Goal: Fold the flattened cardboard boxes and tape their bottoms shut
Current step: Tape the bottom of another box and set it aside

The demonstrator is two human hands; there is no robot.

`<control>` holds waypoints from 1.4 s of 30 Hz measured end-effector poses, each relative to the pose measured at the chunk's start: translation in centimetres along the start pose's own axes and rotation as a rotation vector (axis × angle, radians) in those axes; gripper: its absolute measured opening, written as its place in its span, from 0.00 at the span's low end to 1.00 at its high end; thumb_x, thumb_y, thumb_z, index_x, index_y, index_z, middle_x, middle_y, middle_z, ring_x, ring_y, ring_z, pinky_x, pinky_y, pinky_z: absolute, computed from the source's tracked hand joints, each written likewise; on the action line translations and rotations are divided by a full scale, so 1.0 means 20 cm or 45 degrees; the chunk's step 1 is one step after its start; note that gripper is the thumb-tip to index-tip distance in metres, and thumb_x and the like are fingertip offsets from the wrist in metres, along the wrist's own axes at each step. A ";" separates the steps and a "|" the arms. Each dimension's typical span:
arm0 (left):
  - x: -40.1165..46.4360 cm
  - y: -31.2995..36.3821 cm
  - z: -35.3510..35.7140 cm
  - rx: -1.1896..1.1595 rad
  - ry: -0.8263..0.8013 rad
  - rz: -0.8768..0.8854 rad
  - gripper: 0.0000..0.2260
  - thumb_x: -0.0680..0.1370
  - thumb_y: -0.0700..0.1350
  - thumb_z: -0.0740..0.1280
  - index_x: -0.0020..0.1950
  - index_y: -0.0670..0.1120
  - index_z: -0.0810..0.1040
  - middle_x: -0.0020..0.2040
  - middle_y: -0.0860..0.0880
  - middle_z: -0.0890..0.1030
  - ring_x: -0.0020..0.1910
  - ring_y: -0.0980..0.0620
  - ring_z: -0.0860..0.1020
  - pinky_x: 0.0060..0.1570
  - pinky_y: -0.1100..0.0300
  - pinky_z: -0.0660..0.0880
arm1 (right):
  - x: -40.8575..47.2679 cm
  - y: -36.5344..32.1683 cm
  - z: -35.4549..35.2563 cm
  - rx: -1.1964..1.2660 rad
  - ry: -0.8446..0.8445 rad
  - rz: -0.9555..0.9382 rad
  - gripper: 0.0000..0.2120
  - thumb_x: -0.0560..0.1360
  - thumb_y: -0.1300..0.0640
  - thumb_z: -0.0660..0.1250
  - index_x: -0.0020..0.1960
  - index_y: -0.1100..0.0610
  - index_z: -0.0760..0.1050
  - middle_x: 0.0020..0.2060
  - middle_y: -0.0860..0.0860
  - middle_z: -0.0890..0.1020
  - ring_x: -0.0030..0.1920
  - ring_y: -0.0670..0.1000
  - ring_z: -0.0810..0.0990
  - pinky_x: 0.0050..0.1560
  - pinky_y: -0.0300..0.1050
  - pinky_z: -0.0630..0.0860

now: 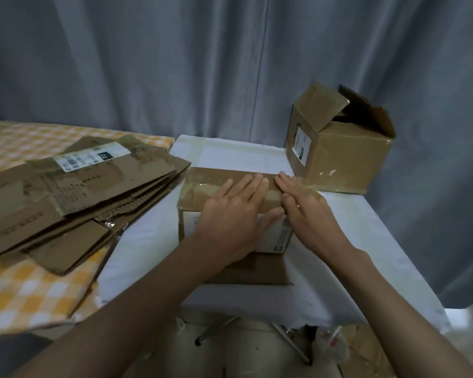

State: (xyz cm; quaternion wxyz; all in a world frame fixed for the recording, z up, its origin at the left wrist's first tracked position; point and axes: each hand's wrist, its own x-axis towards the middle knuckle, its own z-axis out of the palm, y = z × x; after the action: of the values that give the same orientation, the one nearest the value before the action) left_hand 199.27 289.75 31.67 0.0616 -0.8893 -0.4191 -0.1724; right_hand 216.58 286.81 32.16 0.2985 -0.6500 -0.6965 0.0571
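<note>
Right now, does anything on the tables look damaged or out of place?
The upright box at the far right shows torn, creased top flaps and tape scraps. The flattened cardboard stack is fanned out unevenly. Both hands, left hand and right hand, press flat on the middle box.

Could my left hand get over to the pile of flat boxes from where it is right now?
Probably yes. The left hand lies flat on the box being sealed, and the pile of flat boxes sits just to its left on the checked cloth, with nothing between them.
</note>
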 end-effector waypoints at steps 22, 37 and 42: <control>-0.20 -0.26 -0.17 -0.294 -0.179 -0.612 0.28 0.85 0.52 0.46 0.79 0.35 0.47 0.80 0.36 0.43 0.80 0.43 0.42 0.77 0.50 0.43 | 0.10 0.02 -0.05 0.762 -0.167 0.434 0.21 0.84 0.51 0.57 0.77 0.41 0.63 0.73 0.40 0.67 0.72 0.43 0.65 0.75 0.46 0.58; -0.04 -0.22 -0.27 -0.305 0.204 -0.394 0.18 0.82 0.48 0.59 0.70 0.45 0.75 0.71 0.46 0.74 0.73 0.48 0.66 0.76 0.53 0.49 | 0.06 0.29 -0.11 -0.219 0.037 0.374 0.13 0.71 0.67 0.63 0.52 0.56 0.79 0.51 0.58 0.82 0.54 0.62 0.79 0.56 0.50 0.71; 0.09 -0.05 -0.32 -0.583 0.257 -0.275 0.14 0.81 0.50 0.64 0.65 0.52 0.79 0.67 0.54 0.78 0.69 0.52 0.71 0.69 0.55 0.64 | -0.04 0.25 -0.30 0.073 0.238 0.309 0.10 0.75 0.67 0.64 0.53 0.59 0.80 0.48 0.54 0.81 0.50 0.55 0.77 0.43 0.43 0.64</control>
State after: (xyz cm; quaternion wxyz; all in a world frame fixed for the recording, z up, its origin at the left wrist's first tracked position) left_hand 198.01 290.09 38.35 -0.1185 -0.8085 -0.4532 -0.3562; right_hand 223.92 284.89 34.46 0.3714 -0.7231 -0.5801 0.0520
